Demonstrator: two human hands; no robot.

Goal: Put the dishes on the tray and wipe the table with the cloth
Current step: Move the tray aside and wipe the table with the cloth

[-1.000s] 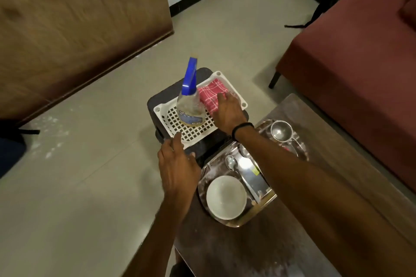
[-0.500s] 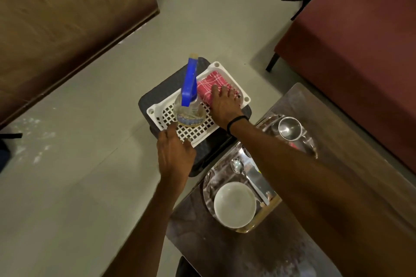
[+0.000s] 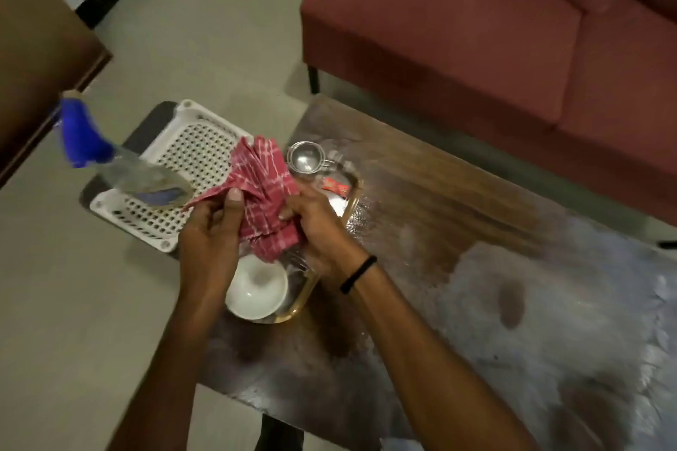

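Both hands hold a red checked cloth (image 3: 264,190) bunched above the left end of the table. My left hand (image 3: 209,236) pinches its left edge with the thumb on top. My right hand (image 3: 315,225) grips its right side. Under them a metal tray (image 3: 306,298) carries a white bowl (image 3: 256,287), a steel cup (image 3: 305,157) and a small red packet (image 3: 335,187); part of the tray is hidden by my hands. The dark wooden table (image 3: 439,190) has a pale dusty patch (image 3: 549,322) on its right half.
A white perforated basket (image 3: 190,154) sits on a dark stool (image 3: 146,126) left of the table. A blue-topped spray bottle (image 3: 110,161) leans steeply left over it, blurred. A red sofa (image 3: 476,29) runs behind the table; a wooden panel (image 3: 33,48) stands far left.
My right hand lifted the cloth out of the basket and brought it over the tray. My left hand left the basket rim and took hold of the cloth. The spray bottle now tilts left.
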